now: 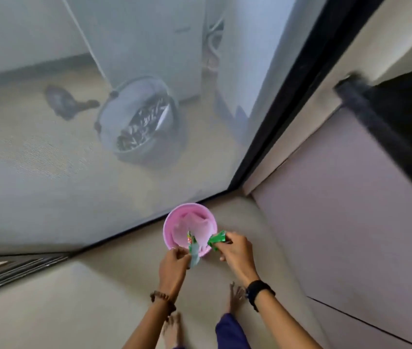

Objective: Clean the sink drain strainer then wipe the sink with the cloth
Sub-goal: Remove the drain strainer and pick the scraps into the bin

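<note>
- Low at the centre of the view, a pink bin stands on the beige floor, close against the dark bottom track of a screen door; a pale pink liner bag sags inside it.
- Over the bin's near rim, at its 6 o'clock, the left hand pinches a torn green and silvery sachet piece between thumb and curled fingers; a red-and-white mark shows near its top, too blurred to read.
- At the bin's 4 o'clock, the right hand pinches a second green sachet piece, its fingers curled round it; the two pieces are apart.
- Neither a sink, a strainer nor a cloth can be made out in this view.
- A beaded bracelet circles the left wrist and a black band the right.
- Bare feet show at 6 o'clock, beside a dark blue trouser leg.
- Behind the hazy mesh, at 11 o'clock from the bin, a grey bucket holds a striped heap I cannot identify, with a thin white pole slanting up from its rim.
- A dark blurred shape lies on the floor at the bucket's 9 o'clock.
- At 3 o'clock, a pale lilac cabinet front rises to a black desk edge.
</note>
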